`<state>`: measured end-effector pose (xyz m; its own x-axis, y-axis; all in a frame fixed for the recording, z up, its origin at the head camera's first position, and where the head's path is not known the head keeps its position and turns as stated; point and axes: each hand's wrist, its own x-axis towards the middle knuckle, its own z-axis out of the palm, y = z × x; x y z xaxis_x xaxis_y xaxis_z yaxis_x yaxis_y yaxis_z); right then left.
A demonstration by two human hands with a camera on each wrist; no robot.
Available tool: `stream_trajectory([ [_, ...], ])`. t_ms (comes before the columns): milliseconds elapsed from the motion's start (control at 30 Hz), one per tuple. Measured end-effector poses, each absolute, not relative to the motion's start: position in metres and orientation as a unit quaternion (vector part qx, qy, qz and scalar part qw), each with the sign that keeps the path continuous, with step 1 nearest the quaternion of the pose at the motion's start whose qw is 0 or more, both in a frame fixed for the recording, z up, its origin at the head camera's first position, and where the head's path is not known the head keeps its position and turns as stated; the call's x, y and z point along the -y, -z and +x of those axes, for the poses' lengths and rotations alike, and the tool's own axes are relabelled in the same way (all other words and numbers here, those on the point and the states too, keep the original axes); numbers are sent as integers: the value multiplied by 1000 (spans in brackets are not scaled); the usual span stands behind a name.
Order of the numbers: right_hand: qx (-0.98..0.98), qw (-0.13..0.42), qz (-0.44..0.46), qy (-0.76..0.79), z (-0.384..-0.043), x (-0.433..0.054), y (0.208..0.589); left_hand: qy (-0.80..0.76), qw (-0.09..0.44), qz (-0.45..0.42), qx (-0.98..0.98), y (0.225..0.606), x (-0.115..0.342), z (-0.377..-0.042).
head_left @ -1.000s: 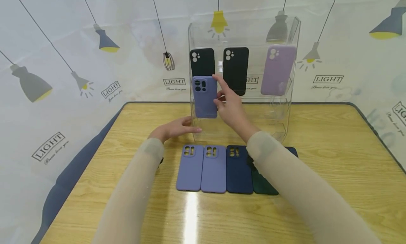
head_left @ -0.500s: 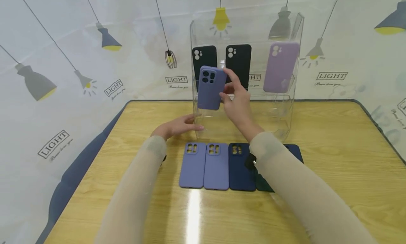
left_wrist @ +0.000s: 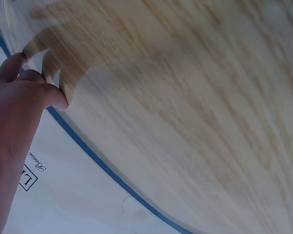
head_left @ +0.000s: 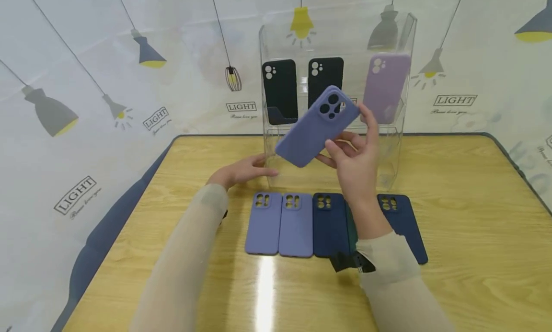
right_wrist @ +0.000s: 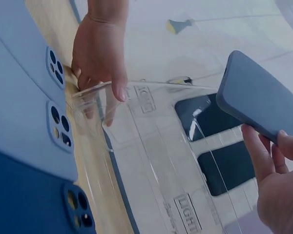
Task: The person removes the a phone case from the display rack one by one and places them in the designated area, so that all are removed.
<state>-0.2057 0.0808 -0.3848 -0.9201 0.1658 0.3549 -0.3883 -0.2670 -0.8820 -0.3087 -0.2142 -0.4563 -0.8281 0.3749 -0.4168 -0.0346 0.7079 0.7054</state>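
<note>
My right hand (head_left: 358, 166) holds a periwinkle phone case (head_left: 308, 138) by its lower long side, thumb on its back and fingers on the edges. Tilted, the case hangs in front of the clear acrylic display stand (head_left: 409, 40), its camera cutouts toward the upper right. My left hand (head_left: 241, 173) grips the stand's lower left side; in the right wrist view its thumb lies on one face of the clear panel and fingers show through behind. Two dark cases (head_left: 280, 90) (head_left: 325, 75) and a lilac case (head_left: 386, 87) stand on the upper tier.
Before the stand lies a row of phone cases: two periwinkle ones (head_left: 264, 231) (head_left: 296, 234), a navy one (head_left: 329, 226), a green one (head_left: 352, 226) mostly behind my right arm, and another navy one (head_left: 409, 234). The wooden table (head_left: 189, 188) meets a lamp-patterned backdrop (head_left: 185, 83).
The right hand has drawn the periwinkle case off the stand's left side, moving it right and toward me and tilting it from upright. The left hand keeps its place on the stand.
</note>
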Motion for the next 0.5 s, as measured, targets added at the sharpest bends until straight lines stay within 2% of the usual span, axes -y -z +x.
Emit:
stream_trajectory([
  [367, 594, 92, 88, -794, -165, -169, 392, -365, 282, 92, -882, 456, 214, -311],
  [500, 658, 61, 78, -747, -156, -213, 398, -362, 285, 90, -883, 455, 214, -310],
])
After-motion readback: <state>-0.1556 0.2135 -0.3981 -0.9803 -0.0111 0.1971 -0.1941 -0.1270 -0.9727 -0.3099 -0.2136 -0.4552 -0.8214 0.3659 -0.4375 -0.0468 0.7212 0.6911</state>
